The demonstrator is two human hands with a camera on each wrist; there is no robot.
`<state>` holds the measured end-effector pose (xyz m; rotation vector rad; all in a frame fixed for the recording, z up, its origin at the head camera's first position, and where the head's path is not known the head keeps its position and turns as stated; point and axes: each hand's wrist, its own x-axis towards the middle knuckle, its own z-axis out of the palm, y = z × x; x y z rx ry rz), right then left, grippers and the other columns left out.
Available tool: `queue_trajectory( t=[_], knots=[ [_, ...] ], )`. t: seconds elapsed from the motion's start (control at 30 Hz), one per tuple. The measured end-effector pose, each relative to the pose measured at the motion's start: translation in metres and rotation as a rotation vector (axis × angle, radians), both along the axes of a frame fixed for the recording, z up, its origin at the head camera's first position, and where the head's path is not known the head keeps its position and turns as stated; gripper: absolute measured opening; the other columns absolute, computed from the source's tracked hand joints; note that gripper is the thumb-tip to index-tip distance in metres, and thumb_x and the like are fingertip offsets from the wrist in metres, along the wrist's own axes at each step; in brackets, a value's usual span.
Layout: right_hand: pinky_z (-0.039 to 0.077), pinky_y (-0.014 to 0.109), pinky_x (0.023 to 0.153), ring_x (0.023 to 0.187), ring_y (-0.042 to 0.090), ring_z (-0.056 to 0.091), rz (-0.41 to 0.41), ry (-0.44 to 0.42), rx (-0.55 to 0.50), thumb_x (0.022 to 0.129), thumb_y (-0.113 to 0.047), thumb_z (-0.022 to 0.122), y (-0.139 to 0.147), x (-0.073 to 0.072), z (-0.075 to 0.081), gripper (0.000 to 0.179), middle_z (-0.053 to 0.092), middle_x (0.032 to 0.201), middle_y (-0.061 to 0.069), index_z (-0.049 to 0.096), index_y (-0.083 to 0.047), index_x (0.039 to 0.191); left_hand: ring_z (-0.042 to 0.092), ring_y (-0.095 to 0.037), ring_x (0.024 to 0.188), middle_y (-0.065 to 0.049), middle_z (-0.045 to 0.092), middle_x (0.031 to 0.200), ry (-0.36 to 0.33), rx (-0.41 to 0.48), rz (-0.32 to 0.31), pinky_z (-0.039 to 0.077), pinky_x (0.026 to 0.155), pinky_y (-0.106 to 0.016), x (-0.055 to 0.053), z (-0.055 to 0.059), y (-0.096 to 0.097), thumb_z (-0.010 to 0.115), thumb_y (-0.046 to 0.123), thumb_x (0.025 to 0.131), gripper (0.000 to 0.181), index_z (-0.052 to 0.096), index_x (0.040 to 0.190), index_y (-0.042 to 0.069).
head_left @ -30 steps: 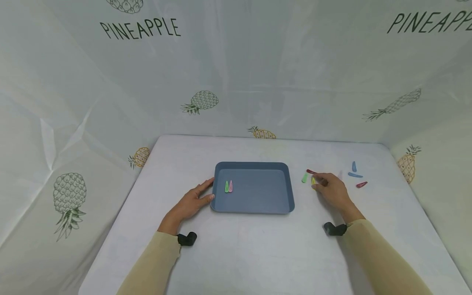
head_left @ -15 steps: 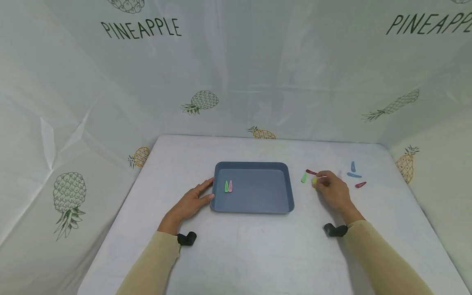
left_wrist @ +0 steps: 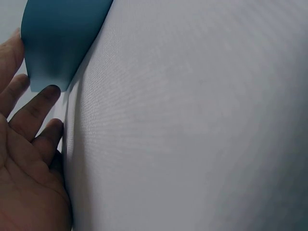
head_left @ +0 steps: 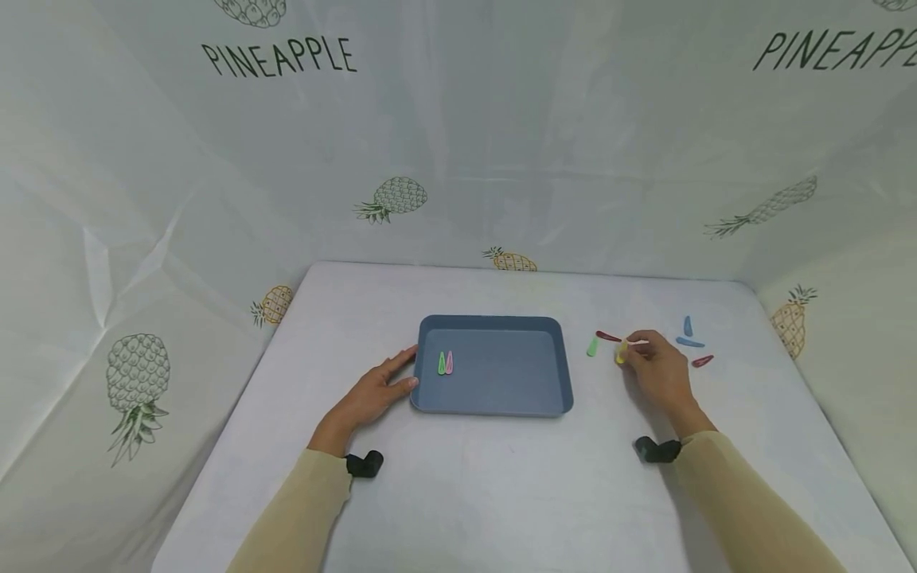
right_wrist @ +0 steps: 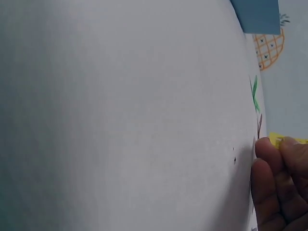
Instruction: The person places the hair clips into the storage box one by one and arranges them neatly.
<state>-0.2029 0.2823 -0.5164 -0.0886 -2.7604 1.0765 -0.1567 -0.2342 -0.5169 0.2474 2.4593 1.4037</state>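
Observation:
Between thumb and fingers, my right hand pinches a yellow snap hair clip; in the right wrist view the yellow clip pokes out past the fingertips. Just left of it on the table lie a green clip and a dark red one. My left hand touches the left edge of a blue-grey tray, its fingers spread and nearly straight. Inside the tray, toward the left, a green clip and a pink clip lie side by side.
Beyond my right hand are two blue clips and another dark red clip. All stand on a white-covered table. A pineapple-print sheet hangs behind and at the sides.
The yellow clip, at first beneath the right fingers on the table, is now pinched and has shifted slightly right with the hand. A pale pink clip beside that hand is now hidden. Left hand unchanged.

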Motion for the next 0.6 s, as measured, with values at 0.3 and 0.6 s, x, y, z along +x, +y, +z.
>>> queue_trajectory(
  t=[0.3,0.6],
  knots=[
    [0.060,0.015,0.064,0.077,0.004,0.069,0.042,-0.024,-0.155,0.102,-0.006,0.069,-0.014,0.003,0.009,0.028,0.072,0.116,0.026,0.068,-0.003,0.129,0.009,-0.034,0.165,-0.002,0.026,0.175,-0.006,0.001,0.002,0.008,0.132,-0.062,0.001,0.002,0.000,0.066,0.044,0.104,0.071,0.033,0.167,0.033],
    [0.062,0.017,0.069,0.080,-0.005,0.068,0.099,-0.005,-0.260,0.100,-0.003,0.070,-0.033,0.002,0.026,0.027,0.068,0.117,0.023,0.069,0.001,0.127,0.011,-0.033,0.165,-0.001,0.028,0.174,0.001,0.009,0.005,0.009,0.132,-0.061,0.002,0.004,0.001,0.066,0.043,0.104,0.072,0.034,0.167,0.031]
  ],
)
